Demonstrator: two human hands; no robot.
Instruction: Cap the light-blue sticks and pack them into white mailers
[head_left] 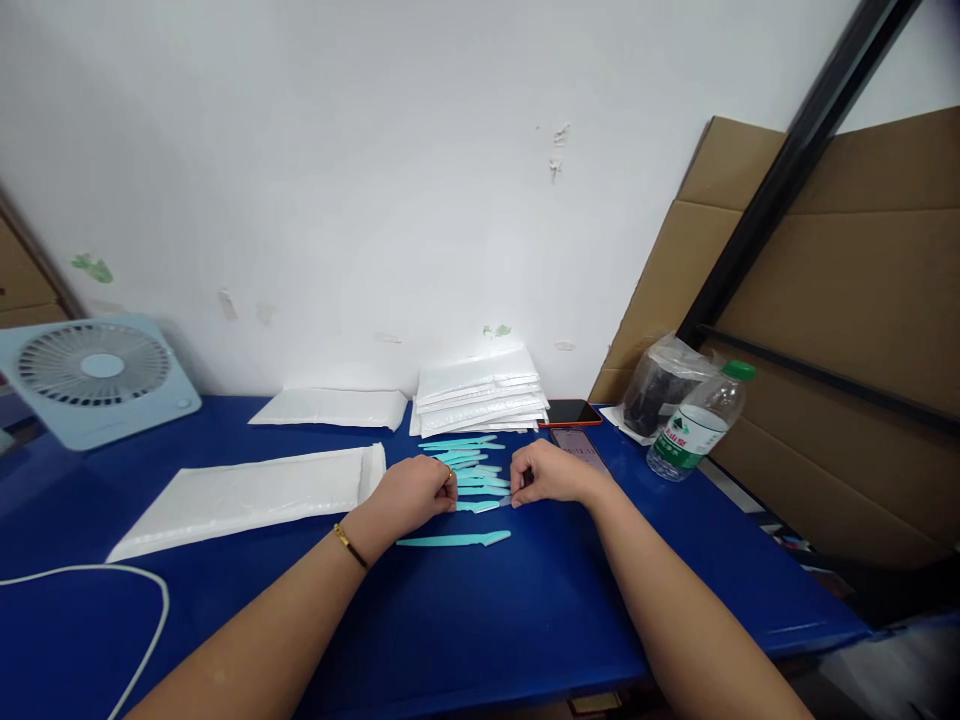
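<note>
A turquoise eyebrow razor (478,507) lies level between my two hands. My left hand (418,490) pinches its handle end, with the fingers closed. At the blade end, the fingertips of my right hand (541,474) are closed on a small clear piece, seemingly a blade cover (506,500). Just beyond, several more turquoise razors (480,481) lie side by side in a loose column, partly hidden by my left hand. One single razor (450,541) rests on the blue table nearer to me, its blade end pointing right.
White padded envelopes (480,390) are stacked by the wall; a long envelope (247,500) lies at left. A phone (576,445) sits beyond my right hand. There are also a water bottle (694,430), a pale blue fan (101,375) and a white cable (154,575) on the table (480,630).
</note>
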